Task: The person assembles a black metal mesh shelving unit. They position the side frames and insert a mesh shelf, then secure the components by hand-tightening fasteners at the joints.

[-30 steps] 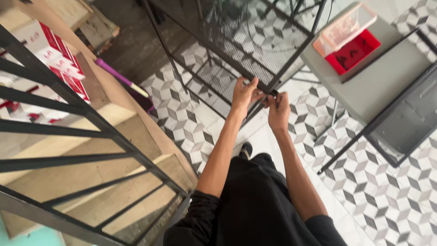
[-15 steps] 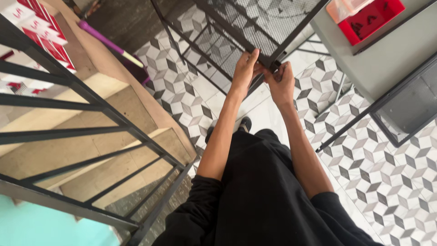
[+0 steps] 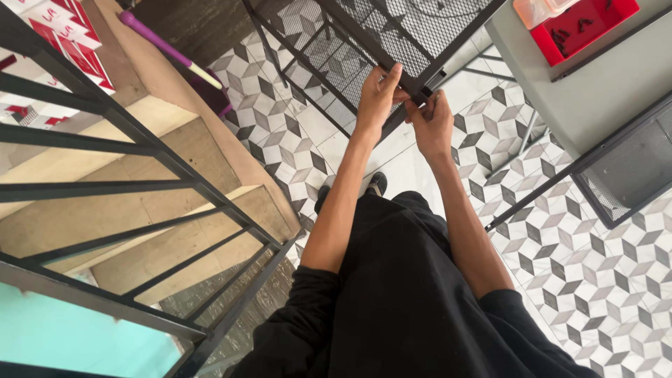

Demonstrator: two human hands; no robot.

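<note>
Both hands meet at the near corner of a black mesh rack (image 3: 392,35) that stands on the patterned tile floor (image 3: 616,273). The left hand (image 3: 378,94) is closed around the corner's frame bar, fingers curled over its edge. The right hand (image 3: 434,126) pinches narrowly at the same corner, just beside the left; what its fingertips hold is too small to tell. A grey desk (image 3: 595,84) to the right carries a red tray (image 3: 591,28).

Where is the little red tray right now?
In the head view, the red tray sits at the top right on the grey table, beside a clear plastic box, to the right of both hands.
</note>
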